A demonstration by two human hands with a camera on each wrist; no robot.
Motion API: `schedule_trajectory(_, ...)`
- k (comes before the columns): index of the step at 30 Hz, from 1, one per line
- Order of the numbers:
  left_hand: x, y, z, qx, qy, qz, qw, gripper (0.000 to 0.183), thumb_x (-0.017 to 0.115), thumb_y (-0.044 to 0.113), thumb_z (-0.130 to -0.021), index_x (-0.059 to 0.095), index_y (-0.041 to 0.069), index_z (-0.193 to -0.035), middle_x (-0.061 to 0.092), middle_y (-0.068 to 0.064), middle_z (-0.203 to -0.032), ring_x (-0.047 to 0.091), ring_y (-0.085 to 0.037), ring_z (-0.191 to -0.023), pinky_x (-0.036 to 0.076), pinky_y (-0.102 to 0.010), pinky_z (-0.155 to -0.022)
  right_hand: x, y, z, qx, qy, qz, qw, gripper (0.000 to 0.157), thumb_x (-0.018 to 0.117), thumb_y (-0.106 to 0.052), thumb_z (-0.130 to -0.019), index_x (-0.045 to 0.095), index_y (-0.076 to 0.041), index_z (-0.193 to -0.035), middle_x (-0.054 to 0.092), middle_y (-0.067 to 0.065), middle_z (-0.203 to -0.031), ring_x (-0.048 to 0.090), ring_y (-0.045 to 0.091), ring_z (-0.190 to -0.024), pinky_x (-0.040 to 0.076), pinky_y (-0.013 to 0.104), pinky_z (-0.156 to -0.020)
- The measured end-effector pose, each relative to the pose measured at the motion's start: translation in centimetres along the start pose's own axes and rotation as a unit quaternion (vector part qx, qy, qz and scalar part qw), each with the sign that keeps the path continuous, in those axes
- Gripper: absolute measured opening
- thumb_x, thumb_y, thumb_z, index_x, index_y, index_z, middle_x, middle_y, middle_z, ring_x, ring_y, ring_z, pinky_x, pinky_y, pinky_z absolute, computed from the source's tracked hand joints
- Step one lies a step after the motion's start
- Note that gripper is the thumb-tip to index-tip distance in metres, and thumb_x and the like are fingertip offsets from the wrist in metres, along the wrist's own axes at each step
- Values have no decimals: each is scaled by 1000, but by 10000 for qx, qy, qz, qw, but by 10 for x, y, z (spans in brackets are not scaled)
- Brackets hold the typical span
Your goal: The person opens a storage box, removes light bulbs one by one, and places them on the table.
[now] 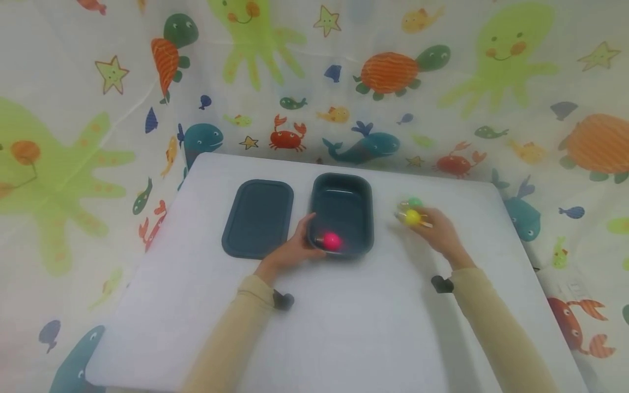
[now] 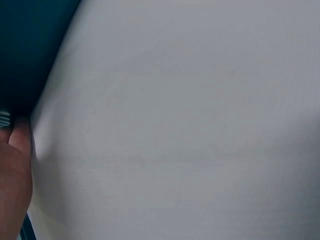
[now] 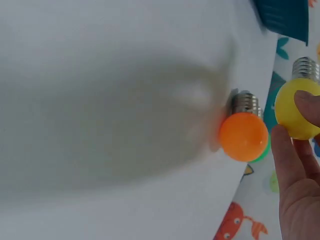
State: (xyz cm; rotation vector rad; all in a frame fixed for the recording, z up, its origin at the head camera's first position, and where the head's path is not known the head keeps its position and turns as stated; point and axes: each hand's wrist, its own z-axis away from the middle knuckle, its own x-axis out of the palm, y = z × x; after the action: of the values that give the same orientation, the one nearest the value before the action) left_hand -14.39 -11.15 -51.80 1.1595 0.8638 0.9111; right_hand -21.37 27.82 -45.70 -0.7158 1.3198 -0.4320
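Observation:
My left hand [image 1: 295, 246] grips the near left corner of a dark teal plastic box [image 1: 369, 218], fingers along its left side and thumb at the front. Inside the box, near its front wall, a pink light bulb [image 1: 332, 241] lies on its side. To the right of the box, my right hand [image 1: 439, 232] pinches a yellow light bulb [image 3: 295, 107] between thumb and fingers, its metal screw base pointing away from the palm. An orange bulb [image 3: 244, 136] lies on the table beside that hand, with a green bulb [image 1: 415, 202] just behind it.
A flat dark lid [image 1: 259, 218] lies on the white table [image 1: 344, 327] to the left of the box. A curtain [image 1: 304, 65] printed with sea animals hangs behind and beside the table. Each wrist carries a small black camera [image 1: 283, 300].

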Motion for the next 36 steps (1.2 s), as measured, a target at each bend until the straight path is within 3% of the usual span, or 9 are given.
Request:
schedule_trajectory(8,0,0,1,-11,-72,137,9999,106,80,19,-82,6,36,-155,15,-6,-160,39,-27,-135,34,-45,-110,-9,7,4,337,-206,233,9989,60,63,-28,-96,42,-1,-144,35,25,-149,29,46,-137,24,63,-109)
schedule_trajectory(15,1,2,1,39,-193,140,9997,105,77,15,-85,1,31,-156,13,-10,-160,36,-32,-136,33,-48,-111,-11,7,8,498,-365,352,9975,56,62,-20,-97,41,2,-144,35,27,-148,29,47,-136,24,63,-109)
schedule_trajectory(25,2,9,1,12,-71,112,9999,103,78,18,-84,5,32,-156,18,-7,-158,44,-29,-131,39,-44,-108,-11,21,2,90,-463,661,9967,52,62,-10,-95,43,7,-141,39,31,-143,37,48,-129,30,62,-106)
schedule_trajectory(36,1,19,-5,-138,-21,81,9999,104,80,20,-82,7,37,-154,19,-7,-158,45,-28,-129,37,-45,-108,-16,30,-7,169,-517,588,9968,55,63,-6,-94,39,6,-142,42,30,-141,43,47,-125,34,61,-104)
